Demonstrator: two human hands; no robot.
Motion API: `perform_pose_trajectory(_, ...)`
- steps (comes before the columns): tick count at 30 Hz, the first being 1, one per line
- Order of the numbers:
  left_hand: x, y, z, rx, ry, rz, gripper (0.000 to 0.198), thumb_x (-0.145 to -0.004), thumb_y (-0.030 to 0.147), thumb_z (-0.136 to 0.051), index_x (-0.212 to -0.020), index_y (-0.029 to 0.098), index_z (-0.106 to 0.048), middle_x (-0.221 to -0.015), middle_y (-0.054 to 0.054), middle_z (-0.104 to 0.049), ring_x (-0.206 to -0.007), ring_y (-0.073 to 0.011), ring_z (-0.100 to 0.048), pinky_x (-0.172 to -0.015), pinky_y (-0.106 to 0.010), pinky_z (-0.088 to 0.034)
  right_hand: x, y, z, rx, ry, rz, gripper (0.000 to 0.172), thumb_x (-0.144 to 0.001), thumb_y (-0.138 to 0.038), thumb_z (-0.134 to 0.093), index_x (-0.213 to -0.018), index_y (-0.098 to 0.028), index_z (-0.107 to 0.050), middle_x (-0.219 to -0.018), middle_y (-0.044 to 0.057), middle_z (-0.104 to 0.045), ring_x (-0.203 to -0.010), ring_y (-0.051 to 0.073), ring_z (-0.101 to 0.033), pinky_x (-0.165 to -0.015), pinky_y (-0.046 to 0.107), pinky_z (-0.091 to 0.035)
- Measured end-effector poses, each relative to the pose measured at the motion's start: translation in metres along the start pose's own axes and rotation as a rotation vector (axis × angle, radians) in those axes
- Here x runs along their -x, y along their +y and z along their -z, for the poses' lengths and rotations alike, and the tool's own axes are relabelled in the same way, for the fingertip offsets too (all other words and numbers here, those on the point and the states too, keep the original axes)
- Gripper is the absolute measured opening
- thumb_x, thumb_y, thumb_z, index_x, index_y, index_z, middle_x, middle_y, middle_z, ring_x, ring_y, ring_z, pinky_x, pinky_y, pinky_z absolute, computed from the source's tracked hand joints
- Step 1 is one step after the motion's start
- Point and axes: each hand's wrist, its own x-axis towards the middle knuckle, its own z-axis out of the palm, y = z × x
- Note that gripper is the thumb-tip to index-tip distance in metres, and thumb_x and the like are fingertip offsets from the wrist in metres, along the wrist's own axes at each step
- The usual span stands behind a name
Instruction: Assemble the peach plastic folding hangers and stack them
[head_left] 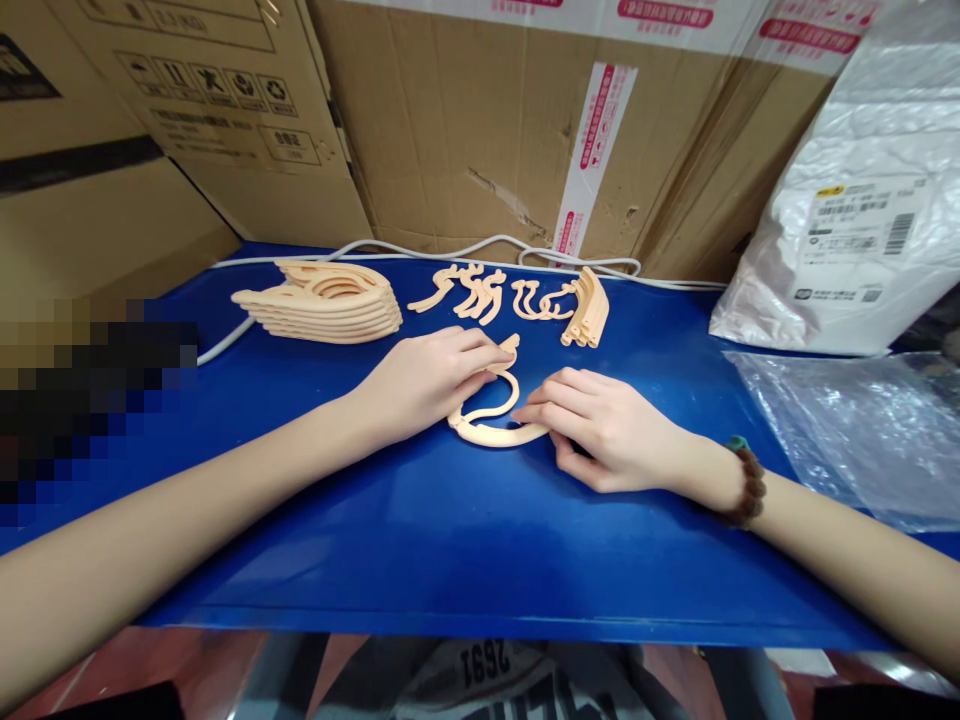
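A beige curved plastic piece, which looks like a folding clothes hanger (491, 436), lies in front of me near the middle of the blue table. My left hand (431, 385) is closed over its upper left part, with fingers reaching to the flat tip. At its lower right, the fingers and thumb of my right hand (604, 428) pinch the curved arm, hiding that end. Behind my left hand is a neat stack of beige hangers (322, 305). Loose hook-shaped pieces (480, 295) and a small pile of curved arms (589, 308) lie beyond my hands.
Cardboard boxes (465, 120) stand along the back of the blue table (420, 560). A white cable (442, 249) runs in front of them. To the right are a white labelled parcel bag (832, 230) and a clear plastic bag (847, 425).
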Motion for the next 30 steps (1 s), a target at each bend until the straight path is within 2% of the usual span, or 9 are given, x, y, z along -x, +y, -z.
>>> perform_pose_trajectory(12, 0.0, 0.007, 0.003, 0.051, -0.024, -0.058, 0.024, -0.098, 0.026, -0.047, -0.111, 0.02, -0.067, -0.115, -0.005, -0.068, -0.101, -0.0179, -0.064, -0.085, -0.029, -0.052, 0.001, -0.001, -0.001, 0.031, 0.029, -0.029, 0.03, -0.083, -0.01, -0.049, -0.111, -0.009, -0.059, -0.103, 0.013, -0.064, -0.094, 0.023, -0.054, -0.084, 0.038, -0.05)
perform_pose_trajectory(16, 0.001, 0.012, 0.004, 0.074, -0.048, -0.064, 0.023, -0.098, 0.024, -0.047, -0.108, 0.018, -0.067, -0.112, -0.006, -0.067, -0.101, -0.0185, -0.064, -0.086, -0.029, -0.052, 0.0, -0.001, -0.001, 0.057, 0.041, -0.073, 0.022, -0.084, -0.012, -0.048, -0.103, -0.011, -0.058, -0.102, 0.014, -0.063, -0.091, 0.023, -0.054, -0.08, 0.038, -0.049)
perform_pose_trajectory(30, 0.003, 0.016, 0.005, 0.12, -0.057, -0.087, 0.021, -0.097, 0.024, -0.049, -0.108, 0.018, -0.067, -0.11, -0.005, -0.066, -0.098, -0.0177, -0.063, -0.083, -0.028, -0.05, 0.002, 0.0, -0.003, 0.084, 0.051, -0.096, 0.017, -0.084, -0.015, -0.048, -0.099, -0.014, -0.056, -0.102, 0.012, -0.061, -0.086, 0.021, -0.05, -0.076, 0.035, -0.043)
